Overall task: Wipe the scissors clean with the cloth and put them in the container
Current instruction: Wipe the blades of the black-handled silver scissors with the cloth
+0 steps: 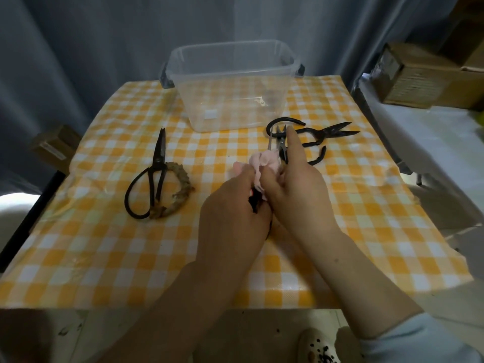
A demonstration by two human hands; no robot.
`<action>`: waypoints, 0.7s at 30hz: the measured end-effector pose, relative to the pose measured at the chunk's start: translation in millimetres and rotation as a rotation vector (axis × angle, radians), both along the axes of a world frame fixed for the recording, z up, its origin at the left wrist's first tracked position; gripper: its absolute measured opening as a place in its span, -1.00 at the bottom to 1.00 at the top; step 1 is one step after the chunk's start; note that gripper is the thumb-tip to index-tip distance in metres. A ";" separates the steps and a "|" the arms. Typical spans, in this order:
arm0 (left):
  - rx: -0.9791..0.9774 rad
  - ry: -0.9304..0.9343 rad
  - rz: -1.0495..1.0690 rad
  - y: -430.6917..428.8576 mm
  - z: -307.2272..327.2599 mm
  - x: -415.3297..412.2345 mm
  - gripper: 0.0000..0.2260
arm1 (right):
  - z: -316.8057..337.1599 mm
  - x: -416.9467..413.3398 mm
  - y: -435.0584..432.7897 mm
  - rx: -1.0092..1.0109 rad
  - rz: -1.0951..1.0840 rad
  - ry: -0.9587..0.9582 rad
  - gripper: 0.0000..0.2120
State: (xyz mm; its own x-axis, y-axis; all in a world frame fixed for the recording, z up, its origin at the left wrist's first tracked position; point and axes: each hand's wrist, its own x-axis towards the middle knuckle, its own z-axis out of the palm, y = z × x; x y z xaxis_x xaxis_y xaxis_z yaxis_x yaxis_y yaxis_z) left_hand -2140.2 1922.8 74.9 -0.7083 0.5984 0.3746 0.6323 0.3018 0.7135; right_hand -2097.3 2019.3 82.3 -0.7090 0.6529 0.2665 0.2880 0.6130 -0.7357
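Left hand (233, 205) grips the scissors (281, 148) by the dark handle; right hand (296, 184) pinches the cloth (262, 163) round the blades (index finger straight). Long axis points away, toward the container (199, 106) beyond.

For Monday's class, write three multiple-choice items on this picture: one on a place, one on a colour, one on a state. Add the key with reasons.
1. Where does the clear plastic container stand?
A. At the far edge of the yellow-and-white checked tablecloth
B. On the floor
C. Between the hands

2. What colour is the crumpled cloth that the right hand grips?
A. Blue
B. Pale pink
C. Green

3. How are the blades of the black scissors with the rope-wrapped handle?
A. Spread wide
B. Wrapped in cloth
C. Shut together

Key: 1 A, it sits behind everything else on the table; 2 B, pink folds show below the small scissors that the left hand holds; 3 C, both tips meet in one point.
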 end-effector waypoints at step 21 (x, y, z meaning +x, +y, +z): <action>0.120 -0.422 0.110 -0.2 7.3 -8.2 -0.39 | -4.7 2.9 31.4 -0.472 -0.259 0.325 -0.57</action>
